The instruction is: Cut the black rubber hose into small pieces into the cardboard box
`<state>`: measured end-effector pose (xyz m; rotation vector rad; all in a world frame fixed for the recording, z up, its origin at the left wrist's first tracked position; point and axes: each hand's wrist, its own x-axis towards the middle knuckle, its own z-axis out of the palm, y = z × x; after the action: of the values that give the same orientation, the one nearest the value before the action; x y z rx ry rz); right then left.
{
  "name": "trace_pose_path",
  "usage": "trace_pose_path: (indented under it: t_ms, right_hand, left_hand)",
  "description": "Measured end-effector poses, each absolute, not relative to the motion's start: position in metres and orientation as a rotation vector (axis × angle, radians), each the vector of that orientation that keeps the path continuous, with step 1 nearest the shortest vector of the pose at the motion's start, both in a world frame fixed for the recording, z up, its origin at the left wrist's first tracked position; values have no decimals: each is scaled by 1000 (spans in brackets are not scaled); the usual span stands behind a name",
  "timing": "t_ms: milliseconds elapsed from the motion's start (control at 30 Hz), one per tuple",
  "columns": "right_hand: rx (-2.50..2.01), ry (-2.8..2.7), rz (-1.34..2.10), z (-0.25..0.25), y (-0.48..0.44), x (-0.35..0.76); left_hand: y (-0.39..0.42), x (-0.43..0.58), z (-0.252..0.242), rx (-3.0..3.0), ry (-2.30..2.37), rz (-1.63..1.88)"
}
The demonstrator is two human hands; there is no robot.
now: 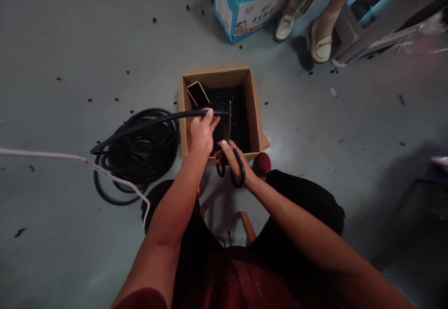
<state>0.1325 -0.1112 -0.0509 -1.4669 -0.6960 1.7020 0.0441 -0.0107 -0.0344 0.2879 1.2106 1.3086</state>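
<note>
So the open cardboard box (252, 108) is on the floor right in front of the sitter's knees, and it's got a layer of small black pieces (224, 95) in it. Lying on top of those, in the box's far left corner, is a dark flat rectangle with a pale rim (198, 94), looks kinda like a phone.

Left hand (202, 134) is pinching a black ribbed tube (182, 115) near its end, and that end sits above the box's opening. The tube runs out over the box's left wall to a messy black coil (140, 145) just beside it. Right hand (236, 155) has its fingers through the scissors (229, 124) at the box's near side, blades up at the tube's tip. Can't tell how far apart the blades are.

Beyond the box there's a blue printed carton (259, 1), contents out of sight, with someone's pale shoes (322, 47) to its right.
</note>
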Motion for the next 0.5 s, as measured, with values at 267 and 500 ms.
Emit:
trace_pose_path:
  t_ms: [267,500]
  right_hand:
    - [-1501,-719,1666,-51,-107,135]
    - [-1547,-793,1601,-50,-102,138]
  left_hand:
    - [-13,48,-34,287,1219,1284]
    - [-16,53,-32,279,1231,1268]
